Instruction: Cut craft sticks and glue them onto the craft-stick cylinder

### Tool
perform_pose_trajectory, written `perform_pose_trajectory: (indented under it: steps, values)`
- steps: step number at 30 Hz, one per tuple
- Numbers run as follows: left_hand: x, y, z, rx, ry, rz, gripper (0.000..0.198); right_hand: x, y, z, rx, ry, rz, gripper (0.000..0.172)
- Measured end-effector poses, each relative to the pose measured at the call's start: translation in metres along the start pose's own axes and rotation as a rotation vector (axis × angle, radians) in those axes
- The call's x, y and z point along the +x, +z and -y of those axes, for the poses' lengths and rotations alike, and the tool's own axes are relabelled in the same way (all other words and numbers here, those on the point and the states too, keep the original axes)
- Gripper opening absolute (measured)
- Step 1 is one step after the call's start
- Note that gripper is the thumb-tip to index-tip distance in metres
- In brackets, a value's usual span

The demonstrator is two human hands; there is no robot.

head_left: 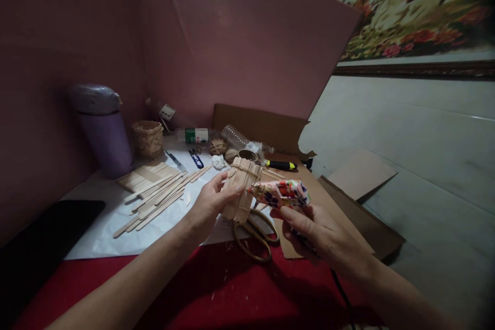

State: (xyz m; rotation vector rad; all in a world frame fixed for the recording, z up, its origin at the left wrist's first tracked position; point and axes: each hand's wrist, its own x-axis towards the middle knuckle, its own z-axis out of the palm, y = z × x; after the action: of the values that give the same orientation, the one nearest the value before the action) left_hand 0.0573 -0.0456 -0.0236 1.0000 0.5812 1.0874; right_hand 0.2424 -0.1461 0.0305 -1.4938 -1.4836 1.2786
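Head view: our left hand (212,197) grips a stick bundle (240,191), tilted, above the bench (220,283). Our right hand (307,224) is wrapped around a floral glue gun (281,193), nozzle at the bundle; contact, we cannot tell. Scissors (268,242) lie just below. Leftward we note loose sticks (160,200) on white paper (95,240).

Pink panels (240,46) stand dimly lit; a painting (417,15) hangs on pale tiles (436,113).
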Motion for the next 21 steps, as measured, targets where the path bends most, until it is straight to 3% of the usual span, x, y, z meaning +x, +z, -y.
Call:
perform_pose_trajectory:
  steps: [21]
  values:
    - [0.0015,-0.0022,0.0005,0.058,0.005,0.024,0.055,-0.0001,-0.0011,-0.0009,0.017,-0.014,-0.038,0.050]
